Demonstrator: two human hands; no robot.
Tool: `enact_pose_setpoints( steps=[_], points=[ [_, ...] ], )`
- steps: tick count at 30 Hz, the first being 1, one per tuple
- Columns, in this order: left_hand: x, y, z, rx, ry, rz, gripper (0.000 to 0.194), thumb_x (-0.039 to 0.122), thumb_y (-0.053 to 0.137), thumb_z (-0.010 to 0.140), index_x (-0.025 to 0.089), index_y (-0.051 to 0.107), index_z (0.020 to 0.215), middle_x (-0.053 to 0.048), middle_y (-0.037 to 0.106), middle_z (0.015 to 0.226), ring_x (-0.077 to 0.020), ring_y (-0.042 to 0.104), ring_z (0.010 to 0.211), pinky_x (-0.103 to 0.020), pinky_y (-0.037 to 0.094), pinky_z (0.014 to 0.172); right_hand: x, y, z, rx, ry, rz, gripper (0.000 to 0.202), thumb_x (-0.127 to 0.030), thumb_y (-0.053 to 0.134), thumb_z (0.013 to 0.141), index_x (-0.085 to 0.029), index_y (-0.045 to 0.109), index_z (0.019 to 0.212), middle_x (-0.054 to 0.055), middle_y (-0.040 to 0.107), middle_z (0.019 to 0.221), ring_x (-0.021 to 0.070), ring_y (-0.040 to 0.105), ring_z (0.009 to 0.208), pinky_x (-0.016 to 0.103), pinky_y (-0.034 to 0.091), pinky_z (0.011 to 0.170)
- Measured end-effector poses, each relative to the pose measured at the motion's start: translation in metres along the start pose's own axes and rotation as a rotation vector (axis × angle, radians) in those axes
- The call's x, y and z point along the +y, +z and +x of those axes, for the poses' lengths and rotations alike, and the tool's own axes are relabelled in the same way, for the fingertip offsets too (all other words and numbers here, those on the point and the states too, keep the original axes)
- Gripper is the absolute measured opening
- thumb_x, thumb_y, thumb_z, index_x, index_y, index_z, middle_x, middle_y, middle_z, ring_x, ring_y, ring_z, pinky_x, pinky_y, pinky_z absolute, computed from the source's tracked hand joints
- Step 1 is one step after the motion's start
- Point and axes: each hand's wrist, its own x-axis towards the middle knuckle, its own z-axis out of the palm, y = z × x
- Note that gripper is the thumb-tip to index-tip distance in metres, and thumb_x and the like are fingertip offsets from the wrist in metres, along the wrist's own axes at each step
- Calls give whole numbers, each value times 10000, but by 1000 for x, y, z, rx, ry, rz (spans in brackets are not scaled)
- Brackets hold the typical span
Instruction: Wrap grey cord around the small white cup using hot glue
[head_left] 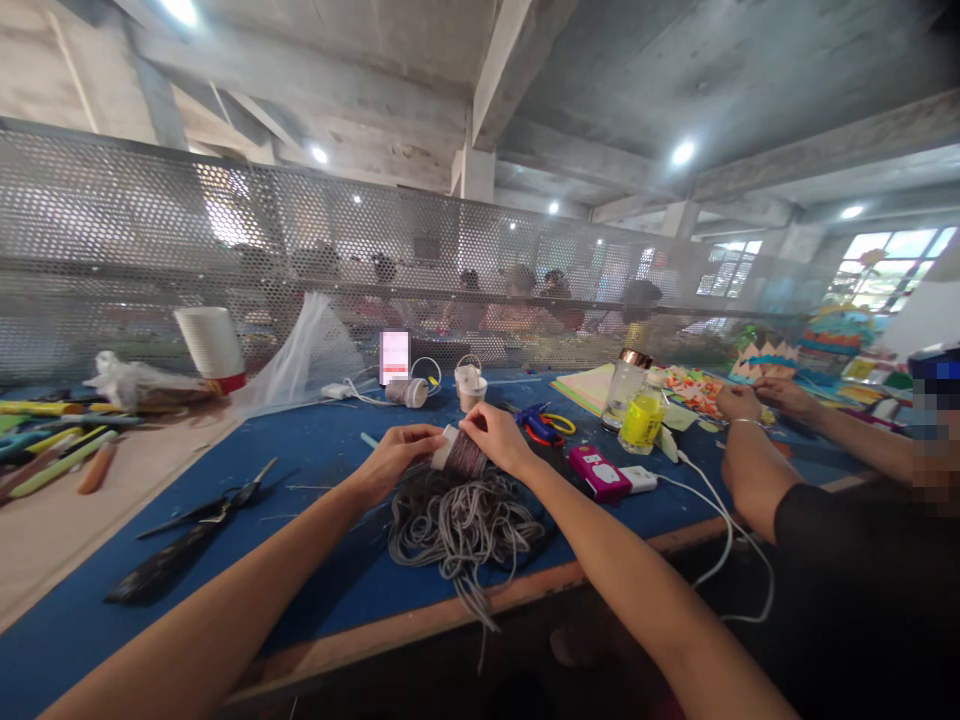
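A white paper cup [459, 452], its side wrapped in grey-brown cord, is tipped sideways between my two hands. My left hand [401, 455] grips its white end with thumb and fingers. My right hand [499, 438] is closed at its upper right, fingertips pressed on the wrapped cord. Just below lies a loose heap of grey cord [465, 525], with strands hanging over the table's front edge. Behind my hands, another wrapped cup [409, 392] lies on its side, and a small cup with a handle [471, 385] stands upright.
Black scissors [217, 510] lie left on the blue table [300, 570]. A stack of paper cups [210, 345] and a lit phone [394, 358] stand behind. Rightward are blue-handled pliers [536, 422], a magenta box [598, 474], a yellow-labelled jar [643, 418], cables and a co-worker's hands [739, 402].
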Motion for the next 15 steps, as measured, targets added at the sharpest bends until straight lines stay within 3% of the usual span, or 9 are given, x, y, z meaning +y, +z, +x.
enact_pose_setpoints(
  steps=[15],
  points=[
    [0,1,0,-3,13,17,240,337,741,695,153,734,849,-51,684,775,-150,586,673,-268,426,658,-2,-1,0,-8,42,23,119,-296,564,826,-190,604,792,6,651,751,140,596,683,244,434,677]
  ],
)
